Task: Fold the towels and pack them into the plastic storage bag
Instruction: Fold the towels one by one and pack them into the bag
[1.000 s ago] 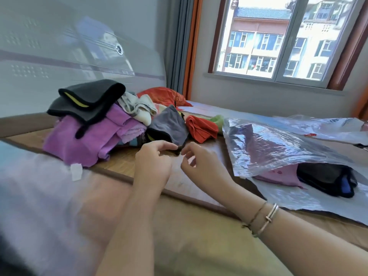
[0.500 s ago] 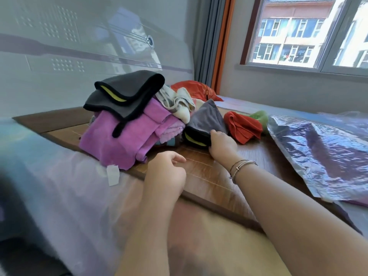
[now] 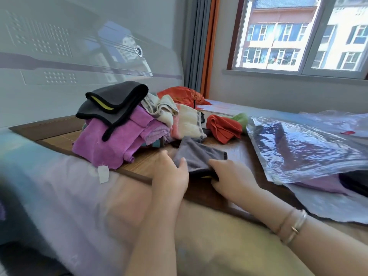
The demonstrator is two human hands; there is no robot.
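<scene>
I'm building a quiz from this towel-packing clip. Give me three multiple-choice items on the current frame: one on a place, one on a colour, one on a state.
1. Where does the black-edged grey towel with the yellow strip lie?
A. On top of the purple towel pile
B. Inside the plastic bag
C. On the window sill

2. What colour is the small towel held by both hands?
A. Orange
B. Grey
C. Green

3. What is the state of the plastic storage bag?
A. Empty and rolled up
B. Sealed and standing upright
C. Lying flat with folded cloth already inside

Answers:
1 A: the black-edged grey towel rests on the purple towel at the pile's left.
2 B: the left hand and right hand grip a grey towel.
3 C: the plastic storage bag lies flat, purple and dark cloth showing at its near edge.
</scene>
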